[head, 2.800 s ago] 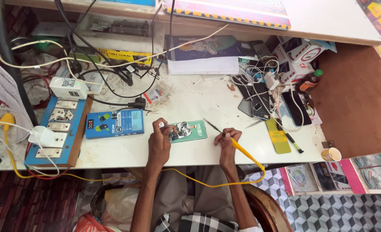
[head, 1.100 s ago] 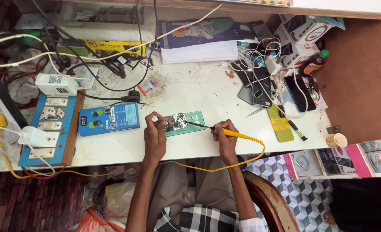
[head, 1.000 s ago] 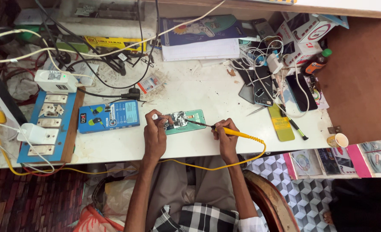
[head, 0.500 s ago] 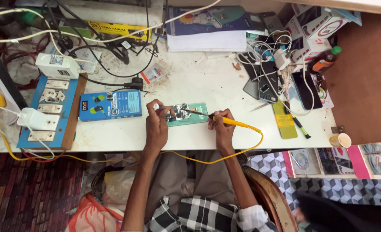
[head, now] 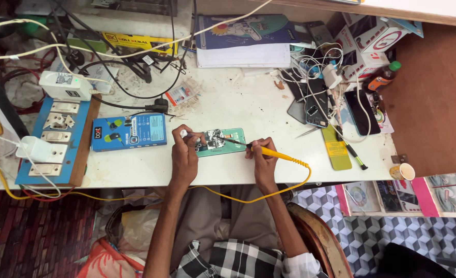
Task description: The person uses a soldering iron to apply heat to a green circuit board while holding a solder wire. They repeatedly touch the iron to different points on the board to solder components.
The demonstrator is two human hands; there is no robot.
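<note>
1. Right hand (head: 261, 157): clenched on the yellow handle of the iron (head: 269, 151), near the front edge of the tabletop (head: 248, 108).
2. Iron: long axis almost parallel to the front edge, tilted slightly; dark tip pointing left and slightly away, onto the board (head: 221, 142); handle end pointing right, toward the yellow cord (head: 269, 194), which loops down past the edge.
3. Left hand (head: 185, 153): fingers pinched on a small white object at the left end of the board; object too small to identify.
4. Board: green, flat on the tabletop between both hands, long axis left to right, silvery parts at its left half.
5. Blue box (head: 128, 132): just left of the left hand, flat.
6. Switchboard (head: 53, 139): far left.
7. Phones (head: 315, 100) and cables: well apart at right rear.
</note>
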